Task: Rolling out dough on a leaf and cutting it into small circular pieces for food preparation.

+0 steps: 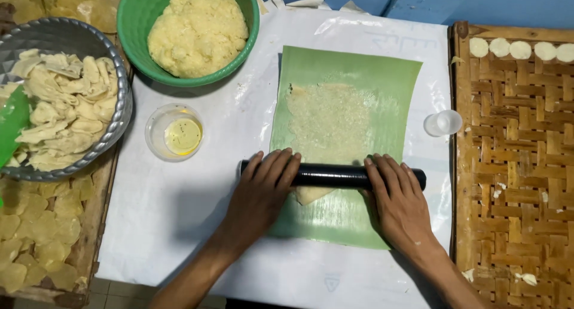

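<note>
A black cylindrical roller (332,176) lies across a green leaf sheet (382,82) on a white plastic-covered surface. My left hand (261,195) rests flat on the roller's left part, fingers stretched forward. My right hand (397,201) presses flat on its right part. A thin, pale, flattened layer of dough (329,121) spreads on the leaf beyond the roller, and a thicker lip of dough (312,194) pokes out on the near side.
A green bowl (134,40) of yellow dough sits at the back left. A metal basin (119,100) holds dough scraps. A small clear cup of oil (174,132) and a small clear cup (443,122) flank the leaf. A woven bamboo tray (514,165) with round discs stands right.
</note>
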